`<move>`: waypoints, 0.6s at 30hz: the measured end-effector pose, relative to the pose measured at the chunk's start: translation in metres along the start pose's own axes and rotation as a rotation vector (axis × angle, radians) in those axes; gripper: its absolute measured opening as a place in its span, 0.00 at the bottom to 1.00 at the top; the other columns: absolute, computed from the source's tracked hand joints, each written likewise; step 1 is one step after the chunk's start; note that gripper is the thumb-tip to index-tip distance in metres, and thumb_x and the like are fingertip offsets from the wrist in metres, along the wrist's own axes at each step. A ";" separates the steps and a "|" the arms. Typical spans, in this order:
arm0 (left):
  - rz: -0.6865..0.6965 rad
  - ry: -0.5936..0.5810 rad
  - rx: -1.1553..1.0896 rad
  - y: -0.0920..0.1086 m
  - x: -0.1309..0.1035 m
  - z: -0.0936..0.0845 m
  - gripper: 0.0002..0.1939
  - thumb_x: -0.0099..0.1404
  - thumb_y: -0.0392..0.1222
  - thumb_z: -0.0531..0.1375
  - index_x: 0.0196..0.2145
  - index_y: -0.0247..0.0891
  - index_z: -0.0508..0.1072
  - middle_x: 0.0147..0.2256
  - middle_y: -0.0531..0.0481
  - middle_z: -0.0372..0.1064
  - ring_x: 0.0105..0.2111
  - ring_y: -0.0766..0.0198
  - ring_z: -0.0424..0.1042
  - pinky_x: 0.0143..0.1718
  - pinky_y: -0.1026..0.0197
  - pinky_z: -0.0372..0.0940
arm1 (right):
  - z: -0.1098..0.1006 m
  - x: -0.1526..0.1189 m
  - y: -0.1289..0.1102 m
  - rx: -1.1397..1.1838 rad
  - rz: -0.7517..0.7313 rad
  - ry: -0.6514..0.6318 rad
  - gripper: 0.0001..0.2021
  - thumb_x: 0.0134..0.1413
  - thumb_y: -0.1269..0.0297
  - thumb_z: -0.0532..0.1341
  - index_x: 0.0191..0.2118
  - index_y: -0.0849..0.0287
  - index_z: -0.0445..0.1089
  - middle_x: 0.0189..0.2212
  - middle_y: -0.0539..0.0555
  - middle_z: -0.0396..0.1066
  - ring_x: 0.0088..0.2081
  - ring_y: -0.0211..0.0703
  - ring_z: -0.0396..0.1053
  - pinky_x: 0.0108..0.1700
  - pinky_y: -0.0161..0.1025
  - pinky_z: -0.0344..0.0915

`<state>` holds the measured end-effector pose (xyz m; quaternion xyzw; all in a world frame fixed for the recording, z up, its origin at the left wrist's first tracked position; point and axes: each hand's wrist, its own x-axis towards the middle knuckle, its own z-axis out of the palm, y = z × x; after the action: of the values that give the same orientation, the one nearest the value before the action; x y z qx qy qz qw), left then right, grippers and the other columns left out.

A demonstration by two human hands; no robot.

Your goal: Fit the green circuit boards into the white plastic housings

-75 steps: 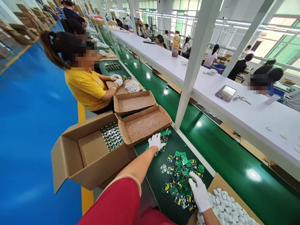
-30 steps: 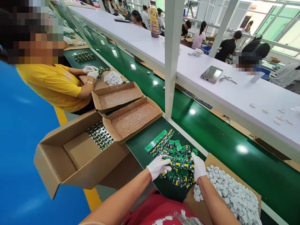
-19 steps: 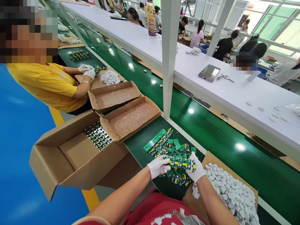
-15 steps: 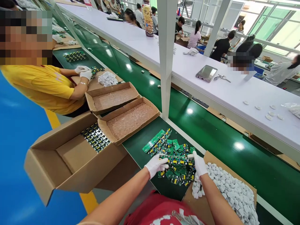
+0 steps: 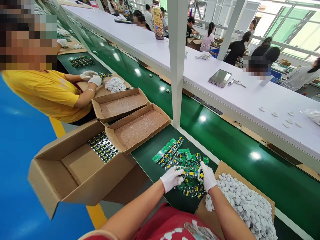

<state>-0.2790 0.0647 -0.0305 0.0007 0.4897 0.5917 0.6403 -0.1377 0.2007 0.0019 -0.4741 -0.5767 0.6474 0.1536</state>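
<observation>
Between my two white-gloved hands I hold a strip of circuit boards [image 5: 191, 172] with yellow and black parts on it. My left hand [image 5: 172, 179] is closed around the strip's left end. At the other end, the fingers of my right hand [image 5: 207, 176] pinch the strip. Below and behind it lies a heap of small green circuit boards [image 5: 191, 190]. Farther left on the dark green bench are a bare-faced green board strip [image 5: 164, 150] and a strip with parts showing. Just right of my right hand, a pile of small white pieces [image 5: 246, 201] rests on cardboard.
An open carton [image 5: 75, 166] with rows of boards stands at left, beside two shallow cardboard trays [image 5: 141, 125]. A co-worker in a yellow shirt [image 5: 47, 96] handles boards. A white post [image 5: 177, 66] rises by the shelf, which holds a phone [image 5: 220, 78] and keys.
My right hand has shifted slightly left along the strip, and my left hand slightly right and down, so they are closer together. The co-worker's hands have moved a little.
</observation>
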 end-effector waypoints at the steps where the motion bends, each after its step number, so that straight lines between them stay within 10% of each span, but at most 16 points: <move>1: 0.008 0.006 0.001 0.000 0.002 0.000 0.25 0.44 0.50 0.69 0.33 0.39 0.59 0.22 0.60 0.63 0.18 0.71 0.69 0.16 0.71 0.59 | -0.003 0.002 -0.003 -0.046 -0.027 -0.002 0.15 0.57 0.54 0.56 0.32 0.62 0.69 0.29 0.49 0.70 0.31 0.38 0.68 0.37 0.39 0.65; 5: 0.059 0.008 0.030 -0.001 0.006 0.005 0.24 0.45 0.47 0.69 0.33 0.37 0.61 0.22 0.57 0.65 0.18 0.69 0.70 0.14 0.71 0.56 | -0.004 0.001 -0.010 -0.242 -0.167 0.003 0.11 0.47 0.53 0.63 0.26 0.56 0.72 0.32 0.50 0.72 0.43 0.46 0.65 0.44 0.37 0.57; 11: 0.090 -0.084 -0.002 -0.002 0.003 0.016 0.22 0.44 0.48 0.69 0.31 0.35 0.64 0.18 0.58 0.64 0.14 0.73 0.63 0.14 0.70 0.51 | 0.013 -0.005 -0.003 -0.320 -0.206 -0.033 0.21 0.48 0.49 0.60 0.14 0.57 0.58 0.15 0.45 0.58 0.23 0.38 0.59 0.29 0.35 0.52; 18: -0.009 -0.154 -0.105 -0.004 -0.005 0.019 0.21 0.43 0.45 0.70 0.28 0.35 0.64 0.20 0.58 0.62 0.14 0.77 0.57 0.16 0.71 0.48 | 0.015 -0.013 0.002 -0.128 -0.154 -0.128 0.22 0.49 0.44 0.57 0.19 0.59 0.60 0.18 0.45 0.62 0.21 0.34 0.58 0.25 0.34 0.55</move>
<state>-0.2631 0.0706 -0.0201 0.0103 0.4073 0.6118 0.6780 -0.1421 0.1814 0.0036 -0.3951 -0.6601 0.6245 0.1350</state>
